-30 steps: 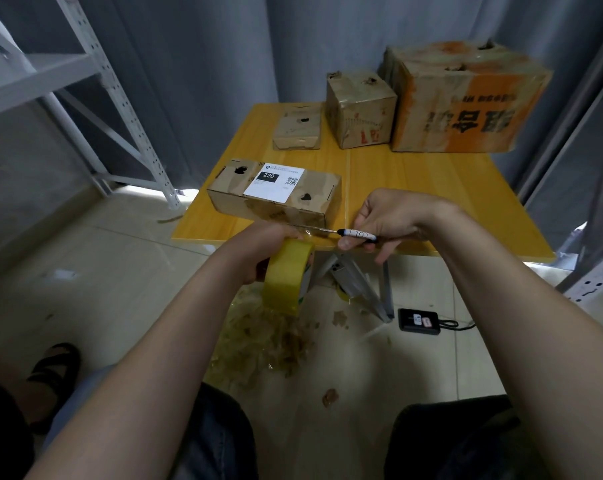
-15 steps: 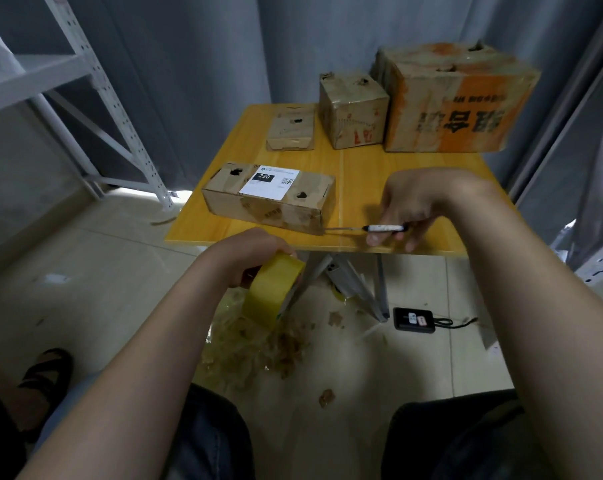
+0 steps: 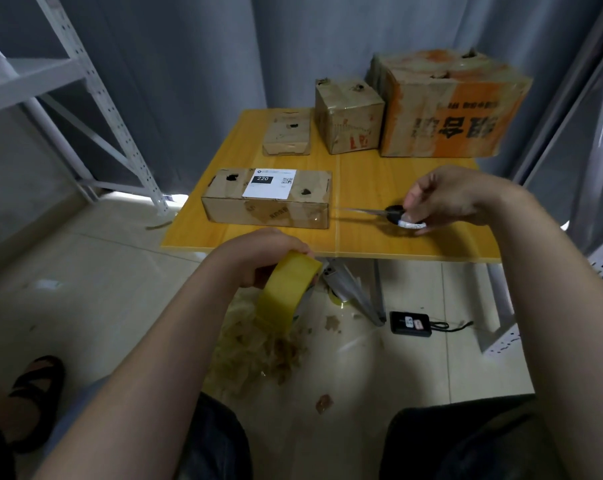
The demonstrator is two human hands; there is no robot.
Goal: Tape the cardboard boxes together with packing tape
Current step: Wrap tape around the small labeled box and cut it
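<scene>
A long flat cardboard box (image 3: 267, 199) with a white label marked 220 lies near the front left of the yellow table (image 3: 379, 244). My left hand (image 3: 258, 251) grips a yellow roll of packing tape (image 3: 288, 291) just below the table's front edge. Over the table, right of that box, my right hand (image 3: 449, 199) holds a pair of scissors (image 3: 391, 213) by the black handle, the blades pointing left toward the box. At the back stand a small flat box (image 3: 286, 133), a cube-shaped box (image 3: 348, 119) and a large orange-printed box (image 3: 445, 105).
Torn tape and cardboard scraps (image 3: 258, 351) litter the floor under the table. A black device with a cord (image 3: 410, 323) lies on the tiles. White metal shelving (image 3: 95, 98) stands at the left, grey curtains behind. A sandalled foot (image 3: 33, 400) is at the lower left.
My right hand has carried the scissors to the right and away from the tape roll, onto the table area. My left hand with the roll has sunk slightly below the table edge.
</scene>
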